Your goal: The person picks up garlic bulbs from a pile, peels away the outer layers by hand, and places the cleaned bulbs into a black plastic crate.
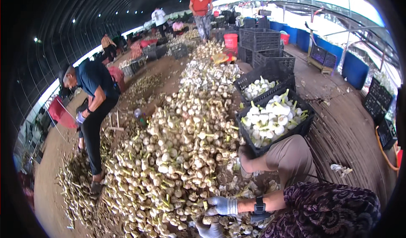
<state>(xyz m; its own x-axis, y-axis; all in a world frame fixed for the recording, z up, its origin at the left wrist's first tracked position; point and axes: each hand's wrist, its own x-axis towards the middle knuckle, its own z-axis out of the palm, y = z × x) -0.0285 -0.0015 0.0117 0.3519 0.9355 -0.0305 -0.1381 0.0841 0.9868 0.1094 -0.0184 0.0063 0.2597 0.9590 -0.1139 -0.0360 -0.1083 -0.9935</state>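
My right hand (223, 205), in a pale striped work glove with a dark watch on the wrist, comes in from the right. Its fingers are curled beside a small yellow-green piece; what they close on is hard to make out. Just below it, at the lower edge, my left hand (210, 229) wears a greyish glove and is closed around a brownish garlic bulb (208, 220). Both hands are close together at the near right edge of a long heap of garlic bulbs (169, 153), many with short green stems.
A black crate (311, 111) of trimmed white garlic stands by my knee, another crate (292, 78) behind it. Stacked black crates (260, 39) and a red bucket (231, 41) stand farther off. A co-worker (95, 85) bends at the left; another person (201, 9) stands behind the heap.
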